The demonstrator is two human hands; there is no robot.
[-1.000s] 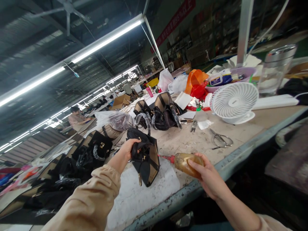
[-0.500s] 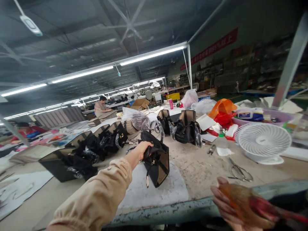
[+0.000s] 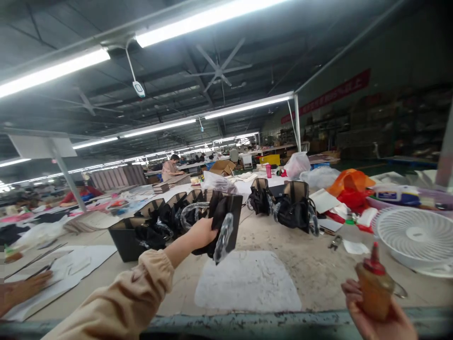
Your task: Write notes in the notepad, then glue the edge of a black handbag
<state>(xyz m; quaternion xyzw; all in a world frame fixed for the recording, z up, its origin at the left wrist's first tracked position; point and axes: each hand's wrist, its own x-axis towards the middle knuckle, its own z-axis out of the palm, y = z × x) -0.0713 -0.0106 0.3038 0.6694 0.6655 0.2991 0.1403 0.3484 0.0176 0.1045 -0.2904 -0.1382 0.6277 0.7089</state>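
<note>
My left hand (image 3: 202, 232) is closed on a black and tan handbag (image 3: 225, 216) and holds it up off the workbench, its plastic-wrapped handles (image 3: 223, 238) hanging down. The bag is beside a row of several similar handbags (image 3: 155, 224) standing to the left. My right hand (image 3: 378, 317), at the lower right near the bench's front edge, grips an amber glue bottle (image 3: 371, 289) with a red nozzle, held upright. A white mat (image 3: 247, 281) lies on the bench below the lifted bag.
Two more handbags (image 3: 290, 210) stand further back. A white fan (image 3: 415, 238), a purple tray (image 3: 406, 200), orange and red bags (image 3: 348, 186), pliers (image 3: 334, 242) and papers crowd the right. Another person's hand (image 3: 21, 290) rests at left on white sheets. A seated worker (image 3: 171, 167) is far back.
My left hand lifted the handbag off the white mat and carried it left toward the row of bags. My right hand turned the glue bottle upright. The view swung leftward.
</note>
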